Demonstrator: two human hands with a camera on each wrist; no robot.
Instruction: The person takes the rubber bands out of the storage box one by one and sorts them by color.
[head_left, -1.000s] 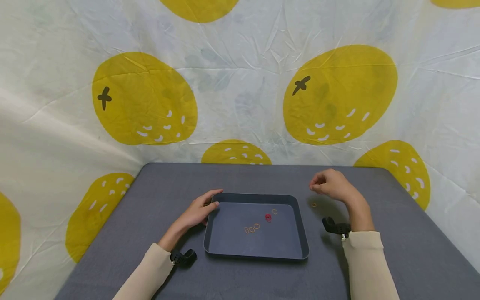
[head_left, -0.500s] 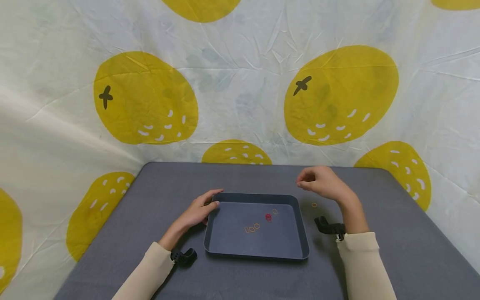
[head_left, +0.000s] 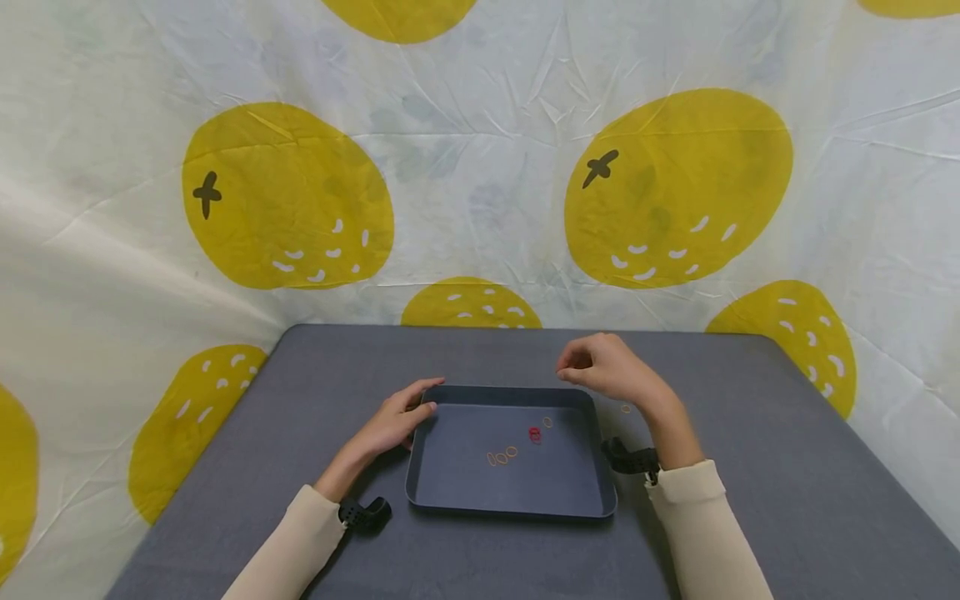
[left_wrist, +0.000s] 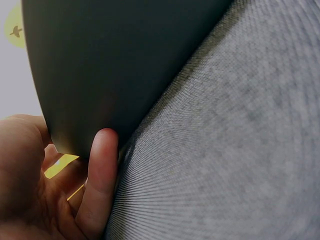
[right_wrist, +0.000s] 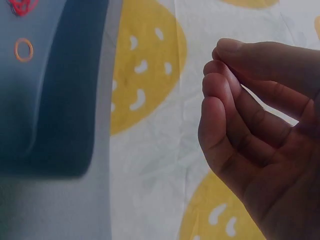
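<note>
My left hand (head_left: 392,422) grips the far left corner of a dark blue-grey tray (head_left: 525,494), thumb over the rim; the left wrist view has a finger (left_wrist: 103,157) against the tray's outer wall (left_wrist: 115,65). Inside the tray lie a red cluster of rubber bands (head_left: 535,434) and several orange rubber bands (head_left: 512,452). My right hand (head_left: 611,367) hovers beyond the tray's far right corner. In the right wrist view its fingers are curled and the thumb tip (right_wrist: 230,46) meets the index finger; nothing shows between them.
One orange rubber band (head_left: 626,408) lies on the grey table (head_left: 480,558), just right of the tray. A white cloth (head_left: 480,200) printed with yellow fruit hangs behind the table's far edge. Both wrists carry black camera mounts.
My right hand has moved left, from above the table on the right toward the tray's far right corner, fingers still curled. The left hand, tray and rubber bands have stayed in place.
</note>
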